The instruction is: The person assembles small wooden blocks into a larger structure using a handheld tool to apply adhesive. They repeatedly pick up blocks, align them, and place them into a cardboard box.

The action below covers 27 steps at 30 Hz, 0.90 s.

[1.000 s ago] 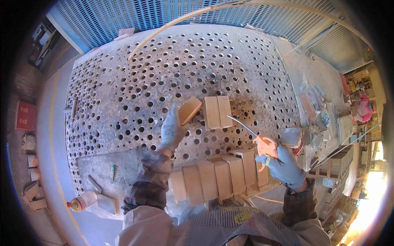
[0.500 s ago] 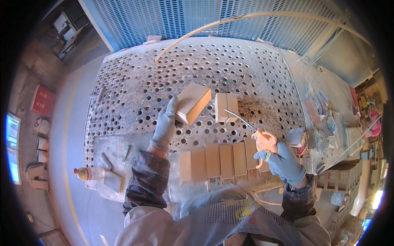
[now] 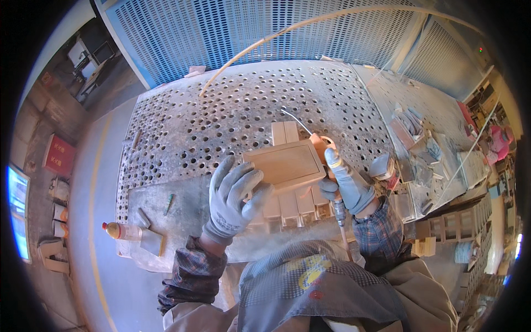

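While gripping an orange air gun (image 3: 319, 146) in the right hand (image 3: 351, 182), has a wooden box (image 3: 285, 163) up between both hands, above the near part of a gray table (image 3: 332, 69) full of holes. Wraps the right fingers closed around the air gun, right by the box's right end. Points its thin bent tube (image 3: 296, 119) up and left, past the box. Bends the left hand's (image 3: 229, 199) fingers at the box's left end, half open and a bit spread. Cannot tell if gripping the box there or only touching it. Tilts the box a little, with a thin line like a frame on its flat face. Wears gray gloves (image 3: 221, 217) and plaid sleeves (image 3: 191, 268). Has two more wooden boxes (image 3: 285, 131) side by side on the table, just past the first one, and a row of boxes (image 3: 289, 206) nearer, partly hidden behind the hands and the box. Off to the left, has a bottle with a red cap (image 3: 126, 231), a flat block (image 3: 151, 242) and a green pen (image 3: 169, 205). Faces a blue wall (image 3: 221, 27) full of slots, with a tan hose (image 3: 265, 40) curving across it.
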### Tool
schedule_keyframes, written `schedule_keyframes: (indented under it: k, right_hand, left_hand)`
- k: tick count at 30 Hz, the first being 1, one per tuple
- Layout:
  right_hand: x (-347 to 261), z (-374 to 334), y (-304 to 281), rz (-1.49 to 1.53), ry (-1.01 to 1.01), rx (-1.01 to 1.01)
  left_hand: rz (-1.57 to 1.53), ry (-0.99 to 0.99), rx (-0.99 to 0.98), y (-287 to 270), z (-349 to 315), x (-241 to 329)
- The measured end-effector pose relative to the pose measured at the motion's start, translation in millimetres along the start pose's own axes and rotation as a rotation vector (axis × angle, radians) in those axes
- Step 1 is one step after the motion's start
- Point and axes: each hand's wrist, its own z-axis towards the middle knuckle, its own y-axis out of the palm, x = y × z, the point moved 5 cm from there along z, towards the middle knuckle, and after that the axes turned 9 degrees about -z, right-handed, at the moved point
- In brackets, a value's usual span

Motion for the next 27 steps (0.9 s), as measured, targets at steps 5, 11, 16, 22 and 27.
schedule_keyframes:
  k: [5, 11, 16, 22, 27]
  right_hand:
    - [-4, -14, -5, -0.04, -0.047, -0.022]
    - [-11, -19, -7, -0.175, -0.142, 0.159]
    - [-15, -13, -10, -0.234, -0.196, 0.154]
    - [-16, -1, -16, -0.117, -0.128, 0.147]
    - [-10, 12, -7, -0.102, -0.081, 0.141]
  left_hand:
    - [-0.11, -0.211, -0.162, 1, 4, -8]
    - [-1.252, -1.221, -0.17, 34, -29, -36]
    - [-1.479, -1.475, -0.198, 59, -57, -39]
    - [-1.317, -1.006, -0.156, 44, -62, -48]
    - [-1.792, -1.321, -0.112, 50, -84, -52]
